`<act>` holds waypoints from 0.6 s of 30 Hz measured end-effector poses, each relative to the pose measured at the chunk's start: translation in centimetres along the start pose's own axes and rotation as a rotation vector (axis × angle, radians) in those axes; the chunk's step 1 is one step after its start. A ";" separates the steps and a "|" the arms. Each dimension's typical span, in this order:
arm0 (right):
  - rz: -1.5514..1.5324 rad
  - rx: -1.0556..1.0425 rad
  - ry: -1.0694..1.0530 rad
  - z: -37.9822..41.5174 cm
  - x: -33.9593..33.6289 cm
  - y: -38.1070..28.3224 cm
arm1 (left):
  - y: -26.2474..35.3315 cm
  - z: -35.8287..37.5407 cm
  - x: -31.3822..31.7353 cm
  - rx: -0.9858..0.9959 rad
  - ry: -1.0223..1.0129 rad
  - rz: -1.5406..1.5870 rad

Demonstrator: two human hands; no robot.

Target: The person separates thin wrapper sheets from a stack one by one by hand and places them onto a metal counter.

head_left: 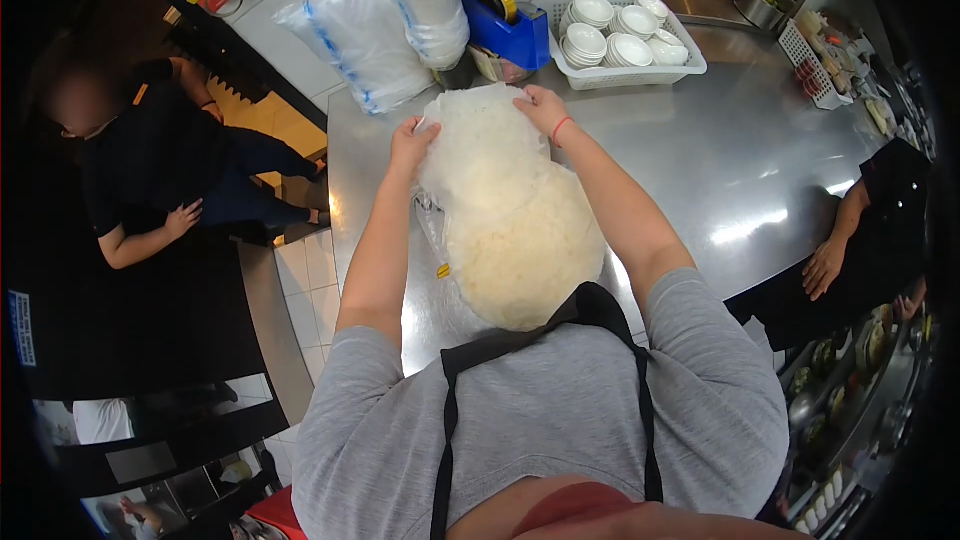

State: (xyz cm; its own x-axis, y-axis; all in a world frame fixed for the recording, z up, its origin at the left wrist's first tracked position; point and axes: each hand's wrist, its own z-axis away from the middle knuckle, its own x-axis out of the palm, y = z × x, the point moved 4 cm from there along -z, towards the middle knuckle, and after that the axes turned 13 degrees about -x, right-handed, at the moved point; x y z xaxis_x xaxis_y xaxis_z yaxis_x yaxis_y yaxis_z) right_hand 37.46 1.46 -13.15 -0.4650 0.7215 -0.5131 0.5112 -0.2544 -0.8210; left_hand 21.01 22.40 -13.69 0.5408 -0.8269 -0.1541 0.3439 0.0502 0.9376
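A large see-through plastic bag (525, 240) full of pale cream-coloured food lies on the steel counter in front of my body. I cannot make out what the food is. The bag's mouth points away from me, and its far part is flatter and whiter. My left hand (410, 145) pinches the far left corner of the bag. At the far right corner, my right hand (545, 113), with a red band at its wrist, grips the plastic between thumb and fingers. A small yellow tag (443, 271) shows by the bag's left side.
On the steel counter (690, 150), a blue tape dispenser (510, 35), rolled plastic bags (425, 5) and a white basket (695, 65) of stacked bowls (628, 50) stand at the back. One person (180, 160) stands left; another person's hand (825, 267) is at right.
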 end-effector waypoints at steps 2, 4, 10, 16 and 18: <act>0.083 -0.048 0.020 -1.0 -1.1 -0.8 | 0.9 -1.2 -0.3 0.022 0.046 0.041; 0.104 -0.026 0.030 -1.6 -2.0 -0.6 | 0.9 -3.1 -0.9 0.103 0.185 -0.178; 0.225 0.080 0.002 3.4 -4.3 4.0 | 4.6 6.0 2.5 0.515 0.496 -0.677; 0.338 0.020 0.000 17.8 -5.5 -0.2 | -1.6 11.7 8.3 0.517 0.069 -0.982; 0.364 0.060 -0.020 20.3 -5.6 -0.7 | -1.6 11.8 8.7 0.530 0.136 -1.001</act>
State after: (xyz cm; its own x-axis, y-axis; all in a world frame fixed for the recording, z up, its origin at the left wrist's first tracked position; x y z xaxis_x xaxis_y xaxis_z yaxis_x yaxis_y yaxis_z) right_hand 25.06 -15.49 -14.77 -0.2748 0.5639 -0.7788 0.6027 -0.5301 -0.5965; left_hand 16.10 8.49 -12.85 0.2963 -0.2934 -0.9089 0.3181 -0.8670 0.3836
